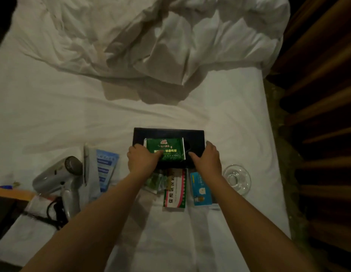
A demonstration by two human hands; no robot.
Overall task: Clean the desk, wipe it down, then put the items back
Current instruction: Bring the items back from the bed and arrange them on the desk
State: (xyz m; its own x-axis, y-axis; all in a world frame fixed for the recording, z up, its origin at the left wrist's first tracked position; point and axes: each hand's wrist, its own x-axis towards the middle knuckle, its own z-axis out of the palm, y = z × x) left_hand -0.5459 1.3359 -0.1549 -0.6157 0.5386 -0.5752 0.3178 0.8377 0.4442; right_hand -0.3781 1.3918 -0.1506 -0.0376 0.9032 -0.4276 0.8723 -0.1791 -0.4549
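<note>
I have my left hand [143,160] and right hand [207,158] clamped, fingers curled, on the dark tray [194,138] on the bed [72,118]. Risk: tilting slides off the green packet [164,149].

Two bare forearms enter from the bottom of the frame, one from lower left, one from lower right, converging toward centre. No sleeves visible anywhere along them: bare from frame edge to wrist. Left hand [142,159] and right hand [207,158] are both bare, no gloves. No watch, bracelet or ring can be made out on wrists or fingers; lighting is dim, so fine detail such as nails is not resolvable.
</note>
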